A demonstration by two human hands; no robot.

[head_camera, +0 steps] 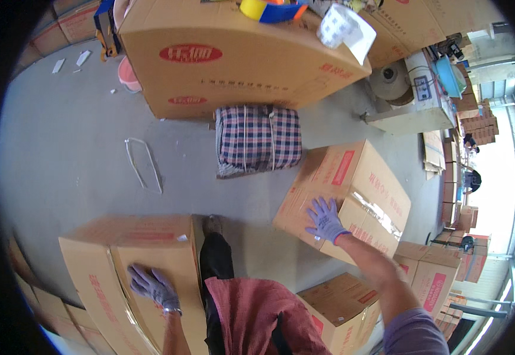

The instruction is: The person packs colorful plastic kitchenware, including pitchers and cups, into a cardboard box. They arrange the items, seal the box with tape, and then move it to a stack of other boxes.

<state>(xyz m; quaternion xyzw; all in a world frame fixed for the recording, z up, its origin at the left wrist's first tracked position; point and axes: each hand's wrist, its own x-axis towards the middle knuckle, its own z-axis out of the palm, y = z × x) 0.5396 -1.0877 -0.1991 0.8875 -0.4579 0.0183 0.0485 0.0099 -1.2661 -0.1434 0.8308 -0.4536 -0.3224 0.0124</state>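
Note:
My left hand [153, 286], in a purple work glove, rests with its fingers together on top of a taped cardboard carton [84, 266] at the lower left. My right hand [326, 219], gloved alike, lies spread against the side of another taped carton [359, 191]. That carton sits at an angle to my right, with red printing and shiny clear tape along its seam. Neither hand grips anything. Ahead of me on the floor lies a bundle of checked cloth [259, 140] tied with cord.
A large carton [248, 57] stands ahead, bearing a tape roll [273, 9] and a label roll [337, 29]. A bent metal frame [144, 166] lies on the grey floor. More cartons [337, 301] stand at the lower right. People [472, 179] work far off at right.

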